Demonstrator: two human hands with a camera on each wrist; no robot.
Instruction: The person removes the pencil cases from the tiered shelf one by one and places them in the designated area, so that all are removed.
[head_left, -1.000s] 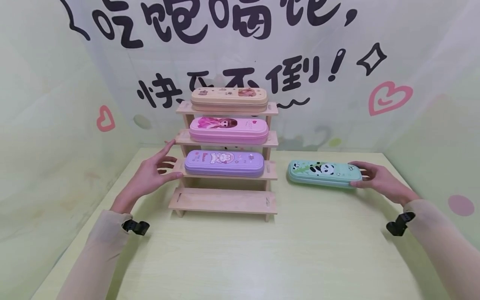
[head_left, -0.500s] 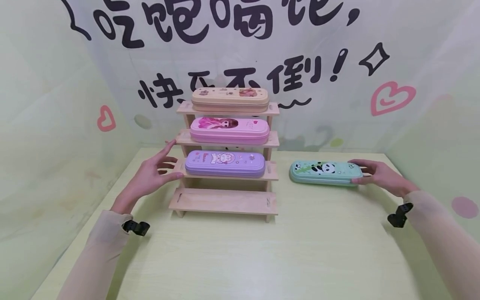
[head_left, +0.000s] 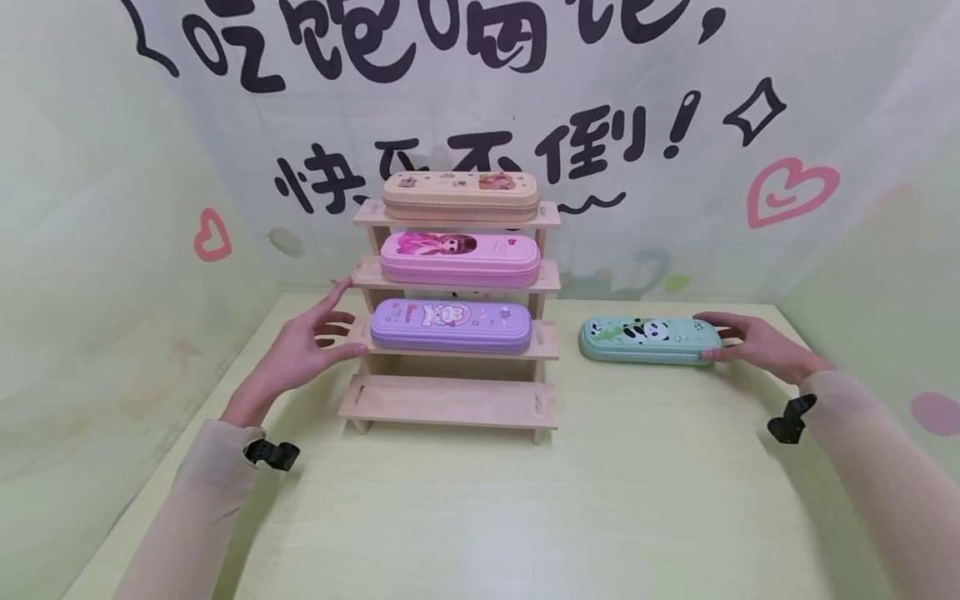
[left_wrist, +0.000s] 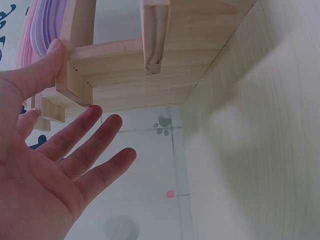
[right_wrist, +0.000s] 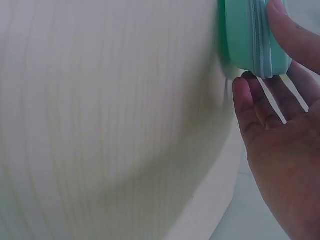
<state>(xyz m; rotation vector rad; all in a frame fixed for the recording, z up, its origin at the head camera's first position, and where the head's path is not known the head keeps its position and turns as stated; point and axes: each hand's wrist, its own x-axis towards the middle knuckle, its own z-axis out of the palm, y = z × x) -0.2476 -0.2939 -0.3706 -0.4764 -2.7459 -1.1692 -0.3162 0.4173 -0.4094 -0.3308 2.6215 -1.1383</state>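
Note:
A mint-green pencil case (head_left: 648,340) with a panda print lies at the right on the table (head_left: 480,517). My right hand (head_left: 757,342) grips its right end, thumb on the near side and fingers behind; the right wrist view shows the zip along the green case (right_wrist: 257,40). At the left, my left hand (head_left: 303,346) rests its thumb and index finger against the left side of a stepped wooden rack (head_left: 450,400); the other fingers are loose, as the left hand (left_wrist: 50,165) shows. Purple (head_left: 450,325), pink (head_left: 461,260) and cream (head_left: 461,197) pencil cases lie on its upper steps.
The rack's lowest step bears no case. Behind stands a pale printed backdrop (head_left: 645,233) with black lettering and hearts. Fabric side walls (head_left: 97,333) flank the table on both sides.
My right hand and the green pencil case have shifted slightly toward the back, its right end most. My left hand stays at the rack. The view has tilted a little.

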